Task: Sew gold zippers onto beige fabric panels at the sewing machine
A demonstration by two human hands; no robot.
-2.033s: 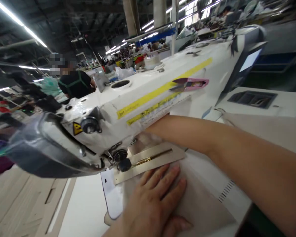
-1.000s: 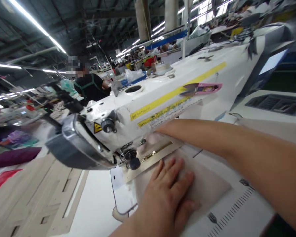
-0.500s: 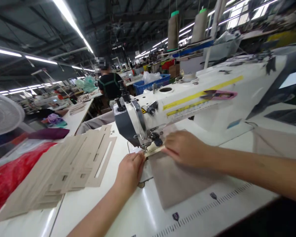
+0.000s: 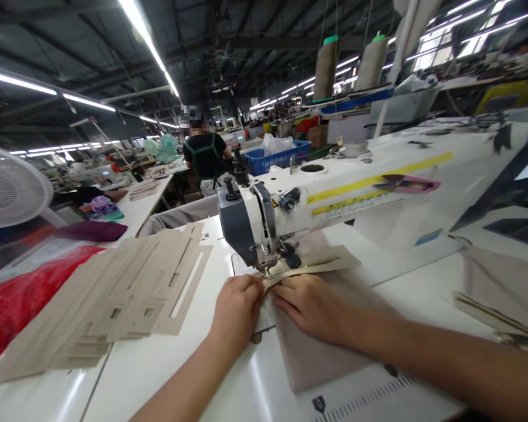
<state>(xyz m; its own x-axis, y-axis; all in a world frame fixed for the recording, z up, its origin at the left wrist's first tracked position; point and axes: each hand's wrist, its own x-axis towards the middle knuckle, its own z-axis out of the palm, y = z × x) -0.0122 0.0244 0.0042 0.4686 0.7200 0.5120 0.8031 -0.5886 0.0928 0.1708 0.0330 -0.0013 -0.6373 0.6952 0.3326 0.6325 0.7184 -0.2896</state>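
Head view: sewing machine [image 4: 250,225] on white table [image 4: 132,381], cut beige pieces [image 4: 127,287] stacked to its left. On beige panel [image 4: 317,363], slotted strip [image 4: 312,264] runs up to the needle. Right hand [image 4: 310,305] lies flat, open, on panel beside strip. Left hand [image 4: 236,310] sits at strip's near end; fingers hidden, grip unclear.

A flat beige cloth strip [image 4: 317,262] with a long narrow slot down its middle lay angled across the top, a thin gold line showing along the slot. Its near end narrowed to a gathered fold right at the needle of the white sewing machine [image 4: 246,228]. Beneath it, a larger beige fabric panel [image 4: 317,351] spread toward the wearer, its square lower corner resting flat on the white table [image 4: 158,375], with its edges slightly rumpled near the fold.
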